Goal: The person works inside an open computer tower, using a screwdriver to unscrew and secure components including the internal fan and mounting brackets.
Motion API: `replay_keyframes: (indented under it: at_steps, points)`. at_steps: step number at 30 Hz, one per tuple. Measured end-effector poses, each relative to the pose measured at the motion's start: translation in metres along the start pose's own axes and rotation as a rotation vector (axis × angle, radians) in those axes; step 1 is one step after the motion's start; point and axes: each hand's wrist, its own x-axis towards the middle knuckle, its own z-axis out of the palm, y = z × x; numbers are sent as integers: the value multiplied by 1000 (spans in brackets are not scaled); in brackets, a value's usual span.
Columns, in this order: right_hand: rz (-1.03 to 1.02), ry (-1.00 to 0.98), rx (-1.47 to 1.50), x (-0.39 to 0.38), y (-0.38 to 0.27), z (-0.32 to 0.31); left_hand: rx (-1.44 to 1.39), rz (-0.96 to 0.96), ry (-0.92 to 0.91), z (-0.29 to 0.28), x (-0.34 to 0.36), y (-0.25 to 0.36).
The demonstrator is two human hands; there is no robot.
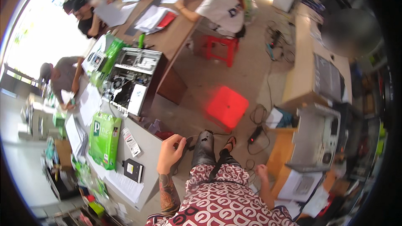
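Note:
My left hand (171,152) is raised beside the front edge of the grey table (153,148), its fingers curled closed. A dark strand shows just behind it; whether the hand holds that strand I cannot tell. Nearest to it on the table lie a small black box-shaped device (133,170) with a white label and a white printed strip (131,142). My right hand (262,171) hangs low at my right side, small and blurred, its fingers not clear. Farther along the table stands an opened computer case (146,65) with its inner parts showing.
A green paper pack (104,140) and paper stacks lie on the table. Ahead are a red stool (228,108) and cables (260,119) on the floor. An empty computer case shell (318,138) stands at right. A seated person (222,6) and others work around the table.

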Motion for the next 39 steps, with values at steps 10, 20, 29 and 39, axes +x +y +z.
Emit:
replay_keyframes:
  at_steps: [10, 20, 29, 39]
  points:
    - [-553, 14, -419, 109, -264, 73, -146, -284, 45, -12, 123, -67]
    - [-754, -545, -1728, 201, -434, 327, -257, -161, -220, -30, 254, -158]
    - [-889, -802, -1980, 268, -470, 388, -271, -93, 295, -79, 309, -118]
    - [-992, -1092, -1884, 371, -493, 421, 516, -353, 1137, -59, 290, -120]
